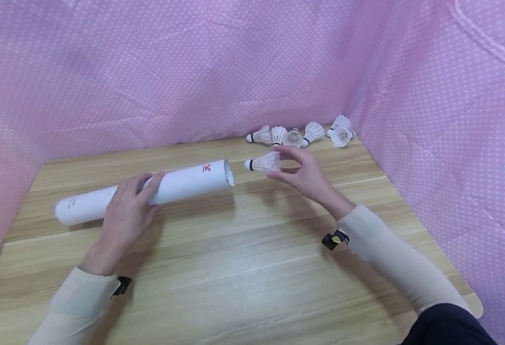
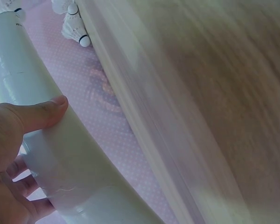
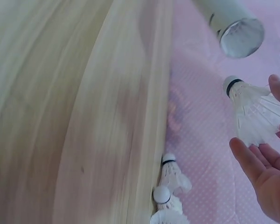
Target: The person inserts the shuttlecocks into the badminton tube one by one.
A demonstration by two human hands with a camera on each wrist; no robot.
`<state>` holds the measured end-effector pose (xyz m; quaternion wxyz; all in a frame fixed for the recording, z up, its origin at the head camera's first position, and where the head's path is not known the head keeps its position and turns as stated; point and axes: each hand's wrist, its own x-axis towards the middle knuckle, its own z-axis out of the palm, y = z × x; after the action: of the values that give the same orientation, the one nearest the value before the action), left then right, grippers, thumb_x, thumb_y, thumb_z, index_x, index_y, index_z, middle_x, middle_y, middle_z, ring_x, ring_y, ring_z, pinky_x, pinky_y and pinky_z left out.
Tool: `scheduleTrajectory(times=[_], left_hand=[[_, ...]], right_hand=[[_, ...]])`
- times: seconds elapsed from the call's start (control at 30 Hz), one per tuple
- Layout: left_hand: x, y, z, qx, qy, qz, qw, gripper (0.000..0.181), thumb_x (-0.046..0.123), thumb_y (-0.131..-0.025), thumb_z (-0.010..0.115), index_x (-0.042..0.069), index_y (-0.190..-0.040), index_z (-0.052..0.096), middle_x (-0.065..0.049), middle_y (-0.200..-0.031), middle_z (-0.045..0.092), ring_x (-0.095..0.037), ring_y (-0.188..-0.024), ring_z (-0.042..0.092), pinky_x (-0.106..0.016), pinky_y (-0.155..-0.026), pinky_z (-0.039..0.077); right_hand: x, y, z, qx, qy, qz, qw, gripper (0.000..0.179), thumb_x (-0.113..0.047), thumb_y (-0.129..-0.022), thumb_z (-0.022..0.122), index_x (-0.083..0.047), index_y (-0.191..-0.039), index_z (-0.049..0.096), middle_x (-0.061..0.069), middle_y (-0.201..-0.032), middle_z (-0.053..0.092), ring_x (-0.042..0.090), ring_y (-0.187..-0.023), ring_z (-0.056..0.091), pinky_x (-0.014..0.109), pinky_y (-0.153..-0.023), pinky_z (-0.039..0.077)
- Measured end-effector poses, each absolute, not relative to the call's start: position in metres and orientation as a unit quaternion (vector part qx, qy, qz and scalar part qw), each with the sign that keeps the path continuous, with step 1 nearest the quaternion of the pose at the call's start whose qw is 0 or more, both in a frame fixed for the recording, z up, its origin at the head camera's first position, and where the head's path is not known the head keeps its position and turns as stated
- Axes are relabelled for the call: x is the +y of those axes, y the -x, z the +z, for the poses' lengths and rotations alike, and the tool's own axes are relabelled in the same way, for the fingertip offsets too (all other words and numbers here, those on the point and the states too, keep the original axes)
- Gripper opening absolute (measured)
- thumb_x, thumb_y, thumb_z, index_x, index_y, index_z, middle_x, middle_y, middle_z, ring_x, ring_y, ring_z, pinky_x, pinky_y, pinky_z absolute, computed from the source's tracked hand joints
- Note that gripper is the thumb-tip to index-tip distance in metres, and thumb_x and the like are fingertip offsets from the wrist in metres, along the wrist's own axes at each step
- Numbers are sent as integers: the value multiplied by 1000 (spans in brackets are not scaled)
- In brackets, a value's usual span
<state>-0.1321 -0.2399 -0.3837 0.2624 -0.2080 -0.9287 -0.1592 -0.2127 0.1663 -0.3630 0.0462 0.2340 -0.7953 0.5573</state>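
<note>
My left hand (image 1: 128, 207) grips a long white shuttlecock tube (image 1: 183, 184) round its middle, tilted slightly up to the right. In the left wrist view the thumb lies across the tube (image 2: 91, 172), fingers behind it. By its feather skirt, my right hand (image 1: 307, 173) pinches a white shuttlecock (image 1: 266, 162) with a black band. Its cork points left toward the tube's open end, with a short gap between them. The right wrist view shows the held shuttlecock (image 3: 252, 109) just outside the tube's round mouth (image 3: 242, 39). The tube's inside is mostly hidden.
Several loose shuttlecocks (image 1: 313, 132) lie along the back edge of the wooden table (image 1: 235, 268), a pair of them (image 1: 342, 136) near the back right corner. Pink dotted cloth (image 1: 183, 76) hangs behind the table and down its right side.
</note>
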Motion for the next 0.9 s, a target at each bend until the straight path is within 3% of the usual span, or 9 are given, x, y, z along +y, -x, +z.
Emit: scheduleTrajectory(times=[0.33, 0.67, 0.9], left_hand=[[-234, 133, -384, -926, 219, -164, 261, 89, -9, -65, 90, 15, -143, 55, -27, -127, 56, -48, -116, 51, -61, -98, 44], [-229, 133, -385, -923, 230, -163, 262, 92, -8, -64, 90, 17, -145, 54, -26, -128, 55, -47, -117, 51, -60, -98, 44], [-226, 132, -383, -923, 232, -164, 259, 91, -8, -65, 90, 16, -144, 54, -26, -129, 55, -48, -116, 51, -60, -98, 44]], right_hand=[[156, 193, -355, -733, -228, 641, -5, 61, 8, -79, 81, 3, -135, 58, 15, -132, 60, 29, -117, 61, 36, -91, 57], [137, 188, -359, -709, -239, 662, -40, 61, 9, -80, 79, 4, -137, 56, 16, -132, 60, 30, -119, 60, 42, -93, 56], [126, 186, -360, -709, -244, 660, -47, 61, 8, -80, 79, 5, -136, 56, 16, -132, 61, 30, -119, 60, 39, -92, 57]])
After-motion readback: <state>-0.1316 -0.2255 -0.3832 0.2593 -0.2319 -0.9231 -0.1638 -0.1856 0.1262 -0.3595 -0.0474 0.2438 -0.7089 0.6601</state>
